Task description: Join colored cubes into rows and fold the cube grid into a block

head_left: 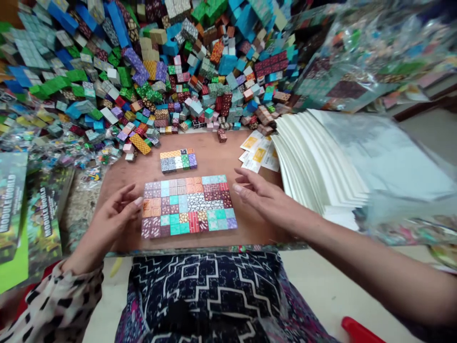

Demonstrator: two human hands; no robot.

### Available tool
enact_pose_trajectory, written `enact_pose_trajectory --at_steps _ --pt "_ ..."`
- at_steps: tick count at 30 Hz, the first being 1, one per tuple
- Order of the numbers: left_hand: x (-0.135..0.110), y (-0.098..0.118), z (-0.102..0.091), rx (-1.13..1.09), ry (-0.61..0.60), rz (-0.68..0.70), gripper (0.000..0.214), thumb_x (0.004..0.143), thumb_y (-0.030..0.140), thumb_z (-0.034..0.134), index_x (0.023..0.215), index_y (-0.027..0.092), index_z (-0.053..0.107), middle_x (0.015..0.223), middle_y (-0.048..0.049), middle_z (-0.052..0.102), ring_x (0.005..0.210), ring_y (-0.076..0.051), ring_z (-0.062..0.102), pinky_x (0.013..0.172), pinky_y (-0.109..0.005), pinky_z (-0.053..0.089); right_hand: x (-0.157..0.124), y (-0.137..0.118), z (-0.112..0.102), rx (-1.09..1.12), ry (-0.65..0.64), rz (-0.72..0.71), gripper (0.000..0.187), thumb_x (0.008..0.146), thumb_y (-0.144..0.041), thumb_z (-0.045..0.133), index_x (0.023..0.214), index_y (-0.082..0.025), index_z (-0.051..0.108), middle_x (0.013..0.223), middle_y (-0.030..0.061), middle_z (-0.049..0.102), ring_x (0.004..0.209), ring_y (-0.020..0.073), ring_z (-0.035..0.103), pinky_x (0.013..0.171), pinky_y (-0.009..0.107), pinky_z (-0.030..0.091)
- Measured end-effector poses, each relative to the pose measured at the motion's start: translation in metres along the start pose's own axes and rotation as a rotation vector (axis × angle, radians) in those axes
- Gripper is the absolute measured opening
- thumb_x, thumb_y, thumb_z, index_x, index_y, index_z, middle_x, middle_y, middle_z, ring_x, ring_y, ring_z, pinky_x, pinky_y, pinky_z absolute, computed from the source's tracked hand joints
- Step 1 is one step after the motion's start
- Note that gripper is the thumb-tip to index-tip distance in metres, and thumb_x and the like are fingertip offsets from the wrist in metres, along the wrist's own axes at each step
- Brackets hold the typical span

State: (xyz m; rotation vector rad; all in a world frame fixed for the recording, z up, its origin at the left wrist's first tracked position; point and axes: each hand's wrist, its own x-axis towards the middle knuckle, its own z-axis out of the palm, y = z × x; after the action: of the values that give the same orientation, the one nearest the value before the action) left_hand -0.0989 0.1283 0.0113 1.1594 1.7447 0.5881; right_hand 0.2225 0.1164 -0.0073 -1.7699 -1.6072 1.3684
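A flat rectangle of patterned cubes [194, 205], set edge to edge in several rows, lies on the brown board before me. At its left edge is my left hand [116, 212], open, fingers loosely bent and the thumb tip close to the orange cubes. My right hand [259, 195] is open beside the right edge, its fingers stretched toward the upper corner. Neither hand holds anything; whether the fingertips touch the cubes I cannot tell. Just behind the rectangle sits a smaller block of cubes [178, 160] in yellow, grey, white, green and purple.
A big heap of coloured cubes [200, 71] rises at the back. Right of the brown board [121, 176] lie a stack of white sheets [317, 157] and small printed cards [259, 151]. Printed "Module World" packaging [44, 214] stands at left; clear plastic bags [385, 52] fill the back right.
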Motion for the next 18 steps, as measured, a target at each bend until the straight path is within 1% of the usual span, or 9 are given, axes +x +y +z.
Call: enact_pose_trajectory --at_steps 2,3,5,7,9,11,14,16,18 --pt "-0.003 0.000 -0.001 -0.015 0.022 -0.032 0.075 0.070 0.048 0.070 0.133 0.015 0.046 0.096 -0.0048 0.058 0.077 -0.014 0.057 0.062 -0.025 0.051 -0.008 0.010 0.010 0.078 0.053 0.056 0.059 0.092 -0.045 0.041 0.142 -0.016 0.031 0.131 0.0177 0.048 0.113 0.0273 0.055 0.089 0.041 0.051" --pt "-0.005 0.000 -0.001 -0.026 0.028 -0.051 0.073 0.070 0.045 0.070 0.133 0.015 0.047 0.093 -0.0039 0.058 0.075 -0.013 0.056 0.060 -0.024 0.050 -0.011 0.014 0.014 0.088 0.069 0.069 0.058 0.092 -0.045 0.040 0.142 -0.017 0.031 0.130 0.0173 0.049 0.113 0.0275 0.055 0.087 0.041 0.053" --pt "-0.008 0.002 -0.002 -0.047 0.024 -0.104 0.070 0.071 0.041 0.071 0.132 0.016 0.048 0.092 -0.0036 0.059 0.073 -0.012 0.057 0.059 -0.022 0.050 -0.015 0.020 0.019 0.062 0.075 0.075 0.057 0.093 -0.045 0.038 0.142 -0.017 0.031 0.126 0.0166 0.052 0.111 0.0278 0.057 0.082 0.039 0.054" --pt "-0.012 0.006 -0.002 -0.050 -0.010 -0.172 0.065 0.073 0.038 0.071 0.131 0.017 0.049 0.092 -0.0038 0.061 0.069 -0.010 0.058 0.057 -0.020 0.050 -0.016 0.020 0.019 0.042 0.054 0.085 0.057 0.093 -0.046 0.037 0.142 -0.017 0.031 0.117 0.0160 0.057 0.103 0.0271 0.060 0.074 0.037 0.056" --pt "-0.015 0.011 -0.003 -0.046 -0.063 -0.243 0.057 0.075 0.036 0.070 0.126 0.017 0.052 0.086 -0.0036 0.063 0.065 -0.010 0.058 0.055 -0.020 0.050 -0.015 0.013 0.017 0.071 -0.018 0.141 0.058 0.094 -0.048 0.037 0.141 -0.015 0.030 0.105 0.0150 0.061 0.089 0.0246 0.063 0.064 0.034 0.056" --pt "-0.016 0.018 -0.002 -0.045 -0.105 -0.288 0.049 0.076 0.034 0.069 0.120 0.016 0.056 0.078 -0.0028 0.065 0.060 -0.011 0.059 0.055 -0.022 0.051 -0.011 0.003 0.015 0.080 -0.143 0.225 0.055 0.095 -0.049 0.035 0.137 -0.014 0.032 0.092 0.0127 0.062 0.073 0.0204 0.063 0.055 0.030 0.054" --pt "-0.015 0.025 -0.002 -0.027 -0.160 -0.290 0.041 0.073 0.032 0.070 0.110 0.017 0.060 0.074 -0.0021 0.066 0.057 -0.012 0.060 0.055 -0.025 0.052 -0.003 -0.013 0.015 0.011 -0.301 0.302 0.046 0.097 -0.049 0.028 0.125 -0.015 0.041 0.074 0.0083 0.059 0.055 0.0159 0.059 0.047 0.028 0.053" --pt "-0.012 0.027 -0.003 -0.011 -0.187 -0.296 0.037 0.070 0.033 0.073 0.102 0.017 0.063 0.070 -0.0010 0.065 0.054 -0.012 0.058 0.054 -0.025 0.052 0.002 -0.020 0.017 -0.028 -0.336 0.319 0.047 0.097 -0.053 0.024 0.116 -0.015 0.044 0.065 0.0068 0.057 0.050 0.0158 0.058 0.045 0.028 0.053" --pt "-0.009 0.029 -0.003 -0.004 -0.221 -0.326 0.034 0.068 0.034 0.073 0.095 0.016 0.064 0.066 -0.0013 0.065 0.053 -0.012 0.059 0.054 -0.024 0.051 0.006 -0.026 0.021 -0.051 -0.340 0.327 0.050 0.096 -0.057 0.022 0.113 -0.015 0.045 0.061 0.0066 0.056 0.048 0.0171 0.059 0.044 0.029 0.053"
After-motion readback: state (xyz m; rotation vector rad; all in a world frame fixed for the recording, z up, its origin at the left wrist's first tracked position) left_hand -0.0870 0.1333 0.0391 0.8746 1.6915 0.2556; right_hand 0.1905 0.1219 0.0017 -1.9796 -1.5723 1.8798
